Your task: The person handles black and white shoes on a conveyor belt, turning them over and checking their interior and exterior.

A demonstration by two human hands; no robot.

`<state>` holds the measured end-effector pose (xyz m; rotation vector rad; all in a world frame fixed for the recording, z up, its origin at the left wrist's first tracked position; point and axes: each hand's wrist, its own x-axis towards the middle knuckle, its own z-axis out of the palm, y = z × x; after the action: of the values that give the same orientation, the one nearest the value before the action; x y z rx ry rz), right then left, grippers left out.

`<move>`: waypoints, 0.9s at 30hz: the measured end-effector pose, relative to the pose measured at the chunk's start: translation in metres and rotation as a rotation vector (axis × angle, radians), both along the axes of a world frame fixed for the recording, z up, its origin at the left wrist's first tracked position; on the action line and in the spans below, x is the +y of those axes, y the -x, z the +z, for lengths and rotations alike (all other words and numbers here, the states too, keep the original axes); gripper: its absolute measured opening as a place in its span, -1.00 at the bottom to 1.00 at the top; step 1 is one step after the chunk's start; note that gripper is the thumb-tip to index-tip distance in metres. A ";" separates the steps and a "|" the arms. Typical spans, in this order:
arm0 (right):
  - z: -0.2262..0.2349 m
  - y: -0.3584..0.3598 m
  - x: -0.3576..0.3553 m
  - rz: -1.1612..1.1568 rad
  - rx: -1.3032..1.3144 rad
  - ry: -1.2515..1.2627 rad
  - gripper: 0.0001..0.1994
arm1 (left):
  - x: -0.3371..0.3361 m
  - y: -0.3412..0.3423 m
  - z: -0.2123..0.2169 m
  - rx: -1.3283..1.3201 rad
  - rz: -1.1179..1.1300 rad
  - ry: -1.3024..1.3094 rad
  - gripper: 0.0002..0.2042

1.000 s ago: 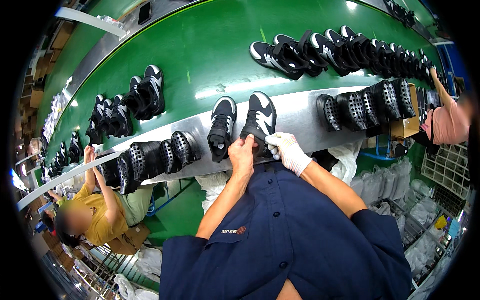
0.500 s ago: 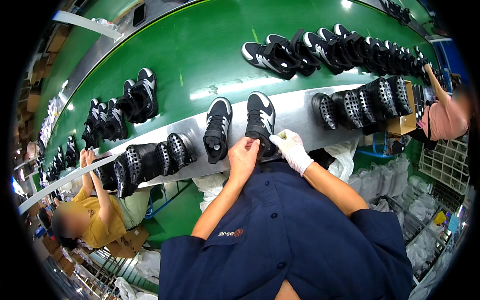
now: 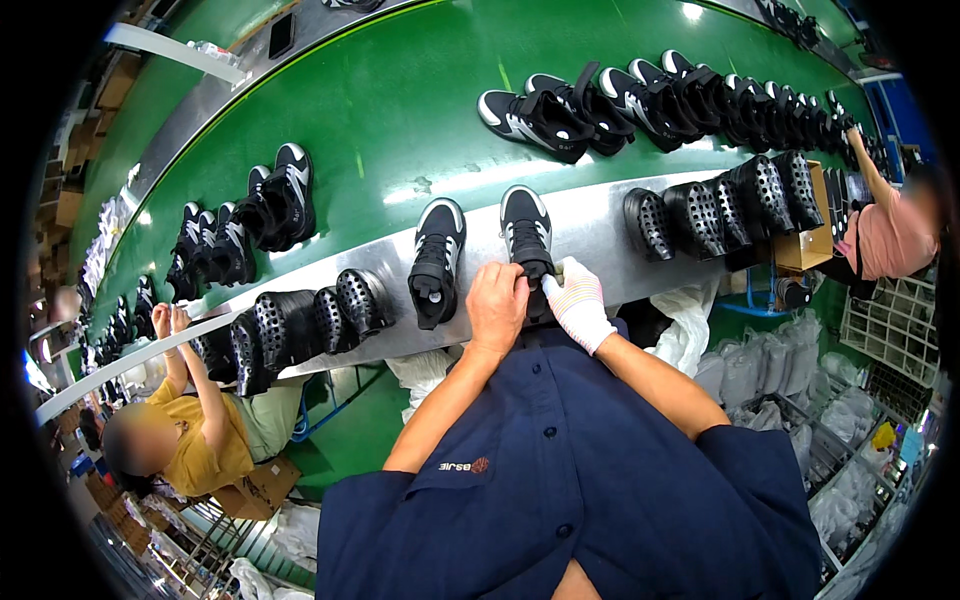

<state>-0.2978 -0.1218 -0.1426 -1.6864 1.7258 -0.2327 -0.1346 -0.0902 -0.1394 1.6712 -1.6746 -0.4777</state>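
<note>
A black sneaker with a silver-grey toe (image 3: 525,228) stands on the metal ledge in front of me, toe pointing away. My bare left hand (image 3: 496,308) is closed on the left side of its ankle opening. On the opposite side, my right hand (image 3: 580,305), in a white glove with thin stripes, grips the collar near the heel. Both hands partly cover the heel, so what the fingertips pinch there is hard to see. Just left of my left hand stands a matching sneaker (image 3: 436,250), untouched, its strap lying across the top.
Black perforated moulds (image 3: 365,300) line the ledge on the left, and more moulds (image 3: 692,215) stand on the right. Several sneakers (image 3: 545,118) rest on the green conveyor belt (image 3: 400,90). Co-workers sit at left (image 3: 215,430) and right (image 3: 890,230). A phone (image 3: 282,35) lies beyond the belt.
My left hand has moved slightly right and up along the sneaker's collar, its back now turned more upward. My right hand has shifted slightly. Shoes on the belt have slid a little left.
</note>
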 end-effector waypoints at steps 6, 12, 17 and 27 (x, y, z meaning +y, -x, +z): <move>0.009 0.002 0.000 0.073 0.058 -0.023 -0.73 | 0.042 -0.053 0.075 -0.294 0.008 -0.094 -0.62; 0.013 -0.022 -0.008 0.192 0.127 -0.013 -0.72 | 0.067 -0.097 0.041 -0.275 -0.140 -0.349 -0.55; 0.016 -0.047 -0.031 0.272 -0.015 -0.056 -0.69 | 0.027 -0.043 0.043 -0.168 -0.152 -0.397 -0.52; 0.057 0.028 -0.194 0.371 0.502 0.394 -0.39 | -0.086 -0.070 0.016 -0.451 -0.076 -0.408 -0.71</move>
<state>-0.3260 -0.3156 -0.0859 -2.4842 1.7378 0.0349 -0.0641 -0.1759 -0.1231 2.1364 -2.0729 -0.5347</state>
